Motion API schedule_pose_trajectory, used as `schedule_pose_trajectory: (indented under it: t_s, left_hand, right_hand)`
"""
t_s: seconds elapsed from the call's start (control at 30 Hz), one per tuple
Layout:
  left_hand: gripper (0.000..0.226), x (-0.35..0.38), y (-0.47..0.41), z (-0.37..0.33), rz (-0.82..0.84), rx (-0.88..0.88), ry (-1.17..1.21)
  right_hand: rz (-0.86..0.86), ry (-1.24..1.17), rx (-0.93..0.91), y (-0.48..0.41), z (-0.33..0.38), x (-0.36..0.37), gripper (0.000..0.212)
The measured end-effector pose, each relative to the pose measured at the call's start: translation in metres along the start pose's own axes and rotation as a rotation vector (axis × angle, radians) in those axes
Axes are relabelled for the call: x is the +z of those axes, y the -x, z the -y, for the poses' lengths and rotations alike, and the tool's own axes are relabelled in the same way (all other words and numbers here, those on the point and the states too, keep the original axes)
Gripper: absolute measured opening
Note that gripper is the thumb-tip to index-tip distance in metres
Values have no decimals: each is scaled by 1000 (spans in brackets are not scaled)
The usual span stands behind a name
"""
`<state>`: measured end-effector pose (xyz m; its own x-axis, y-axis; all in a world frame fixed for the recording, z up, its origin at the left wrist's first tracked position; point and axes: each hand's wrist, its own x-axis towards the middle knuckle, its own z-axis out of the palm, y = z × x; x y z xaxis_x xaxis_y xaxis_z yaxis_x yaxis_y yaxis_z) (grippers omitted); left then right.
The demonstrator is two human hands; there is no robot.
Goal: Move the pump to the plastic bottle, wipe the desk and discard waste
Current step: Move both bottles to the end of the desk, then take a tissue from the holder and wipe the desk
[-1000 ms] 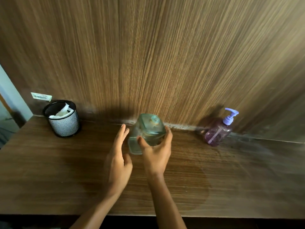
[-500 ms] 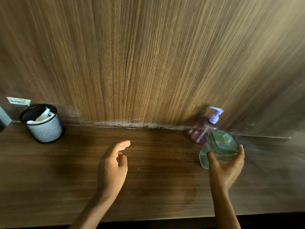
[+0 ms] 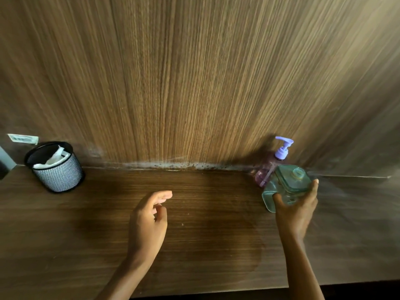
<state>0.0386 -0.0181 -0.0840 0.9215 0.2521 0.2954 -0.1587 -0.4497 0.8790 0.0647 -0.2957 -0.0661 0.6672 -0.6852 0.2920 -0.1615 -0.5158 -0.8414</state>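
My right hand grips a clear greenish square bottle with an open round neck, at the desk's right side. Right behind it, against the wooden wall, stands a purple plastic bottle with a lilac pump on top; the two bottles overlap in view. My left hand hovers over the middle of the desk, fingers loosely curled and apart, holding nothing. A black mesh bin with white tissue inside stands at the far left.
A tall wooden wall panel backs the desk, with a pale dusty seam along its foot. A faint damp-looking stain spreads over the desk between my hands. A small white label is stuck on the wall above the bin.
My right hand carried the greenish bottle from the desk's middle to the right, next to the purple pump bottle. My left hand let go and stayed near the middle.
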Motion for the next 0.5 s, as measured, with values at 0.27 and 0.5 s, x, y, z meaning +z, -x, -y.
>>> schedule_pose_trajectory:
  t_s: [0.27,0.5]
  left_hand:
    - [39,-8,-2,-5,22,-59,21]
    - [35,-36,-14,1,-37,-103,39]
  right_hand:
    - [-147,224,-35,19,21,4,100]
    - [136,324,-495,113,78,66,50]
